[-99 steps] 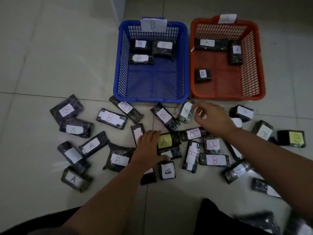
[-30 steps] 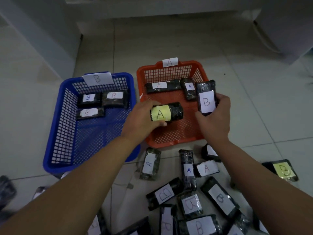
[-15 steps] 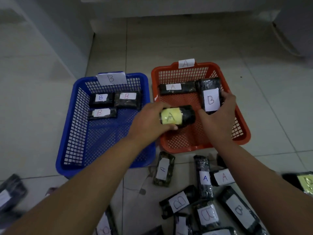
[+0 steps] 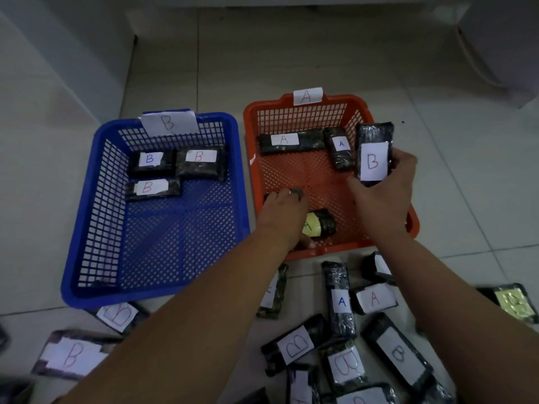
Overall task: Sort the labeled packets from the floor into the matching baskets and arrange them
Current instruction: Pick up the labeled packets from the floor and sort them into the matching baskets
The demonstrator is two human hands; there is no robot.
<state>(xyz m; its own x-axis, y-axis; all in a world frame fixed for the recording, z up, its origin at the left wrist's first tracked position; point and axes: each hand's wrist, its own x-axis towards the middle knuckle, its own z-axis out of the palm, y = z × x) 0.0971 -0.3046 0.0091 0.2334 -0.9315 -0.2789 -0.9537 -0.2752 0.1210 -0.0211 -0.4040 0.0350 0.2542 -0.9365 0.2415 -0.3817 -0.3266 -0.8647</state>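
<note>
Two baskets sat side by side on the floor. Left of the red basket [image 4: 388,220] was the blue basket [image 4: 87,228], with a "B" card on its far rim and three B packets at its far end. The red basket had an "A" card, and two A packets lay against its far wall.

Inside the red basket, near its front wall, lay the yellow-label A packet [image 4: 319,227]. Its long side ran left to right. The left hand [image 4: 284,211] reached over it, with the thumb near it. The fingers touched a dark packet [image 4: 296,192] farther in. I could not tell if that hand held either one.

Over the red basket's right wall, the right hand [image 4: 385,196] gripped the B packet [image 4: 373,154] around its lower end. That packet stood on end with its label facing up.

It looked small and light, a soft block in shiny wrap, so it could slip. Holding it across the middle seemed best. It belonged in the blue basket.

Many more packets [image 4: 341,301] lay on the floor in front of the red basket.
</note>
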